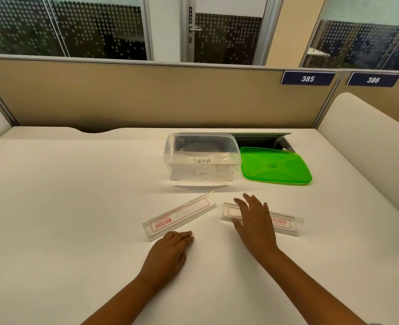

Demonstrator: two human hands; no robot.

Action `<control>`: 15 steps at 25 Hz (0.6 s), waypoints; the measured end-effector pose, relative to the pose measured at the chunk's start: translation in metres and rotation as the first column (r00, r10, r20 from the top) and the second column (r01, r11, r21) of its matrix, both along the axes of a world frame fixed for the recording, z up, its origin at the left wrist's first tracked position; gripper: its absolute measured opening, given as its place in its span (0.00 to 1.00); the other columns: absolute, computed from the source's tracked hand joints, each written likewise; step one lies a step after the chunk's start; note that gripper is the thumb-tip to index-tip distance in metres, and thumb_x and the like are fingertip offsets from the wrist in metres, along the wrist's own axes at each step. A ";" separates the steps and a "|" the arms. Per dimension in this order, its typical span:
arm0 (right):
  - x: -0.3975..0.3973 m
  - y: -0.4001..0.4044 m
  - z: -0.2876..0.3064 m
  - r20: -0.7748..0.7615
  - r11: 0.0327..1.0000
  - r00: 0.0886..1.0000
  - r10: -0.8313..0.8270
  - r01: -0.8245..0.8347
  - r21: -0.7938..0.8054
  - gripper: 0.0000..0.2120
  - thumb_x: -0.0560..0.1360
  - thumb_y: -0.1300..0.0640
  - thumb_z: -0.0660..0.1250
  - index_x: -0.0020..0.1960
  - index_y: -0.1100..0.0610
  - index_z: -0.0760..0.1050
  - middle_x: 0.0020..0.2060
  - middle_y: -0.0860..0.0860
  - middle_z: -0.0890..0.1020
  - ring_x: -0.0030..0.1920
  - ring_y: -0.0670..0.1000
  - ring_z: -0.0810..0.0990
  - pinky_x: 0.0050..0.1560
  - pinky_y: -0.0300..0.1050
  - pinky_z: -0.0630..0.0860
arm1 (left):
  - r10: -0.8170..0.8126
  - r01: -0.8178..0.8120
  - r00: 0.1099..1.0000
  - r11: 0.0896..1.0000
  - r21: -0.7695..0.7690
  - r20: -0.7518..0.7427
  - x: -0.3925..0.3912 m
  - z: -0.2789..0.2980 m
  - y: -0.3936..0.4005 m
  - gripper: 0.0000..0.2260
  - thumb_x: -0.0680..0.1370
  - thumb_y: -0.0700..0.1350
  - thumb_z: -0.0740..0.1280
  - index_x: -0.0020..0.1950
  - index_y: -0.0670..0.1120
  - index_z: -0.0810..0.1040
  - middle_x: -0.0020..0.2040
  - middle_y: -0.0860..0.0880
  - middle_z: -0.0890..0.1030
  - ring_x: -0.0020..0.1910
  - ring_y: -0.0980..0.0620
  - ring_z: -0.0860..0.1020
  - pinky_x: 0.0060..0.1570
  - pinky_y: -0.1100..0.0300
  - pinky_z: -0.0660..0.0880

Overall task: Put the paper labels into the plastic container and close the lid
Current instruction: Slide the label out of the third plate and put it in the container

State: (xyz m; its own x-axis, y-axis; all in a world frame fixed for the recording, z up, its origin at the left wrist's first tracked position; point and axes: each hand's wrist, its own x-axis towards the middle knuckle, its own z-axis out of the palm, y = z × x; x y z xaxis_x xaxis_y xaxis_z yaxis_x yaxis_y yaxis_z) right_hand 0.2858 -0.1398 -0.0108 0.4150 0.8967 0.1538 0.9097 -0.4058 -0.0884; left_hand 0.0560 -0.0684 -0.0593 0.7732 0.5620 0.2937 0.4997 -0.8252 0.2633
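A clear plastic container (202, 159) stands open on the white desk, with paper labels inside; one reads SIGMA. Its green lid (275, 166) lies flat just to its right. Two clear name-plate holders with red-printed paper labels lie nearer me: the left one (182, 213) slants, the right one (285, 222) lies roughly level. My left hand (170, 250) rests on the desk with curled fingers, touching the near end of the left holder. My right hand (252, 219) hovers flat, fingers spread, over the right holder's left half, holding nothing.
The white desk (64, 207) is bounded by a tan partition (146, 97) at the back and white side panels. A dark cable hatch (264, 140) is open behind the lid. Number signs 385 and 386 hang on the partition.
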 end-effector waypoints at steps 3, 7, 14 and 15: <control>0.015 0.011 -0.006 0.007 0.994 0.996 -0.088 0.088 -0.072 0.22 0.81 0.47 0.51 0.74 0.50 0.58 0.73 0.51 0.64 0.75 0.50 0.57 0.76 0.56 0.47 | -0.004 0.004 1.000 1.000 0.006 0.006 0.000 -0.002 0.000 0.18 0.65 0.42 0.75 0.55 0.50 0.82 0.55 0.58 0.83 0.48 0.56 0.81 0.43 0.68 0.78; 0.016 0.013 -0.013 0.007 0.995 0.996 -0.090 0.090 0.047 0.15 0.79 0.50 0.58 0.63 0.53 0.74 0.58 0.53 0.80 0.61 0.56 0.76 0.69 0.57 0.62 | -0.006 0.006 1.000 1.000 -0.004 0.011 0.000 -0.002 0.001 0.19 0.64 0.42 0.75 0.55 0.51 0.82 0.55 0.58 0.83 0.48 0.56 0.81 0.43 0.69 0.78; 0.028 0.013 -0.012 -0.027 0.999 0.999 -0.046 0.045 -0.031 0.15 0.80 0.46 0.51 0.58 0.50 0.73 0.53 0.51 0.78 0.55 0.54 0.74 0.57 0.48 0.64 | 0.000 0.000 0.999 1.000 -0.002 0.036 0.000 -0.002 0.000 0.18 0.65 0.43 0.75 0.54 0.51 0.82 0.54 0.58 0.83 0.47 0.57 0.81 0.42 0.69 0.78; 0.029 0.012 -0.011 -0.039 0.999 0.998 -0.045 0.044 -0.029 0.15 0.80 0.45 0.51 0.58 0.50 0.72 0.53 0.51 0.77 0.54 0.53 0.74 0.56 0.47 0.64 | 0.006 -0.005 0.999 1.000 -0.006 0.040 0.000 -0.002 0.000 0.18 0.65 0.43 0.75 0.54 0.51 0.82 0.54 0.58 0.83 0.46 0.56 0.81 0.42 0.69 0.78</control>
State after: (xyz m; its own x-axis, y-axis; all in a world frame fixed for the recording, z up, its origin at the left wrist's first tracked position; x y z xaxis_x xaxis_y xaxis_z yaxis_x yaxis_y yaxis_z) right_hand 0.3150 -0.1278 -0.0217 0.4602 0.8808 0.1113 0.8865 -0.4490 -0.1116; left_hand 0.0558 -0.0689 -0.0615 0.7578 0.5679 0.3213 0.4932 -0.8209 0.2878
